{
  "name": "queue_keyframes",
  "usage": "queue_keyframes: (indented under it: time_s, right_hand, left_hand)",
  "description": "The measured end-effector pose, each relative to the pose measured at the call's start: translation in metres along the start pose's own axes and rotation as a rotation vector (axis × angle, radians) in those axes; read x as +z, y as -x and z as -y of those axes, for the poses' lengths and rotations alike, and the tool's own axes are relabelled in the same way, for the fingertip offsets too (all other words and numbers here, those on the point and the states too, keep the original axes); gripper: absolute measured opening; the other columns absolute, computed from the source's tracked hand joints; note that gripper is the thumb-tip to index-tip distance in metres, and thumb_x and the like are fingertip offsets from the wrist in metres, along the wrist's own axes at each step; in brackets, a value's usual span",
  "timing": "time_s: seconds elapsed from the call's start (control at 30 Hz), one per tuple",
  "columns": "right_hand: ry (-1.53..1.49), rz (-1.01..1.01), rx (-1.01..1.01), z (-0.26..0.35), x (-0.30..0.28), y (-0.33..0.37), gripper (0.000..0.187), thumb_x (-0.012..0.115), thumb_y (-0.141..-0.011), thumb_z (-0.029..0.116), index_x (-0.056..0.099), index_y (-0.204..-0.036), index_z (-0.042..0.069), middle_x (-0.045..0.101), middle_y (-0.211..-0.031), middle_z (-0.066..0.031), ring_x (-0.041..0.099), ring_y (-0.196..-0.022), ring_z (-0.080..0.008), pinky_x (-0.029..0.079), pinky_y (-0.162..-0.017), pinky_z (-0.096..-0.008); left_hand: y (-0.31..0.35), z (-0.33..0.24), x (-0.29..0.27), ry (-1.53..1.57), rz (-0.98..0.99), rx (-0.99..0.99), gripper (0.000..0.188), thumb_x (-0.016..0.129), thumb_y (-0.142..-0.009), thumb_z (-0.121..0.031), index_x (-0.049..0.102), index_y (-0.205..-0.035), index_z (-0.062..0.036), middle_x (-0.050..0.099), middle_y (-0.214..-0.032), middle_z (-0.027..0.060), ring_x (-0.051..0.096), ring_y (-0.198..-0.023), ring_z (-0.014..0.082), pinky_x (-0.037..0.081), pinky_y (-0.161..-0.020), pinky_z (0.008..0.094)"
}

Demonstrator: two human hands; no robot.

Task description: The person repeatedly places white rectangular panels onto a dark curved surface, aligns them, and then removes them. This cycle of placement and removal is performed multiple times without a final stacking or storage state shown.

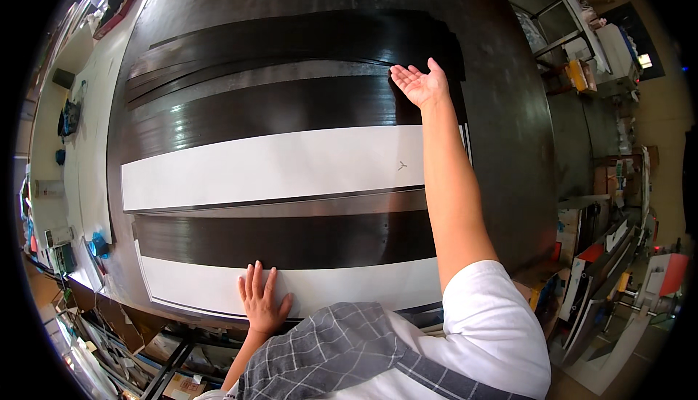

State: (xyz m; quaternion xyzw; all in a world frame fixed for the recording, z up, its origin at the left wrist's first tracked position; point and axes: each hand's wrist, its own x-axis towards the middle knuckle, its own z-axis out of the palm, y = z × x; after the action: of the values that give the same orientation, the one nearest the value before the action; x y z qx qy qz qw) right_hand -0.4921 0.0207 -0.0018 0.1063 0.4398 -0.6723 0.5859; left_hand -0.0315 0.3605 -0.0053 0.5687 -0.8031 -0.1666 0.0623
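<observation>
My left hand [263, 302] lies with fingers spread over the near white strip [363, 279], close to the table's front edge. Directly beyond it is a glossy black strip [291, 241]. A wider white sheet [276, 167] with a small pen mark lies across the middle, in front of another black strip [283, 108]. My right arm stretches far forward over these. The right hand [423, 89] is palm up with fingers extended and holds nothing. It is nearest to the far pile of overlapping black strips [305, 40]; whether it touches them I cannot tell.
The strips lie on a large dark table [502, 153]. Along the left runs a pale bench [91, 145] with a blue round object [98, 245] near its end. At the right stand a metal frame [556, 18] and leaning boards [592, 284]. Cluttered shelves sit below the front left edge.
</observation>
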Motion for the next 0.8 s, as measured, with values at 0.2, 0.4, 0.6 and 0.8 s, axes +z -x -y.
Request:
queue_keyframes:
  time_s: [0.2, 0.4, 0.6, 0.8]
  right_hand:
    - [-0.050, -0.061, -0.093, -0.010, 0.006, -0.012, 0.053, 0.054, -0.096, 0.032, 0.037, -0.130, -0.005, 0.057, -0.116, -0.0261, 0.064, -0.099, -0.0335, 0.053, -0.089, -0.0442]
    - [0.169, -0.083, -0.348, -0.004, 0.021, -0.049, 0.012, 0.061, -0.088, 0.004, 0.052, -0.090, -0.002, 0.062, -0.079, -0.0169, 0.068, -0.065, -0.0271, 0.058, -0.053, -0.0310]
    - [0.367, 0.744, -0.410, -0.038, 0.053, 0.105, 0.009, 0.061, -0.089, 0.005, 0.059, -0.088, -0.004, 0.065, -0.106, -0.0242, 0.066, -0.103, -0.0329, 0.057, -0.088, -0.0339]
    - [1.014, 1.096, 0.007, -0.050, -0.039, 0.202, 0.025, 0.060, -0.085, 0.018, 0.071, -0.084, -0.004, 0.066, -0.112, -0.0217, 0.063, -0.100, -0.0229, 0.049, -0.084, -0.0321]
  left_hand:
    - [0.000, -0.001, -0.001, 0.016, 0.015, -0.011, 0.068, 0.070, -0.073, -0.033, 0.050, -0.136, -0.0135, 0.036, -0.148, 0.0191, 0.031, -0.138, 0.0373, 0.019, -0.112, 0.0561]
    - [-0.001, -0.003, -0.011, 0.066, 0.037, -0.014, 0.071, 0.071, -0.072, -0.025, 0.046, -0.137, -0.0132, 0.036, -0.148, 0.0190, 0.031, -0.138, 0.0382, 0.019, -0.113, 0.0548]
    - [-0.039, -0.006, -0.022, 0.696, -0.317, -0.244, 0.041, 0.066, -0.083, -0.014, 0.058, -0.122, -0.0051, 0.057, -0.128, 0.0138, 0.051, -0.121, 0.0275, 0.040, -0.101, 0.0415]
    - [-0.142, 0.011, -0.026, 1.960, -0.129, -0.439, 0.061, 0.038, -0.099, -0.051, 0.045, -0.137, -0.0035, 0.054, -0.131, 0.0115, 0.050, -0.122, 0.0243, 0.040, -0.103, 0.0392]
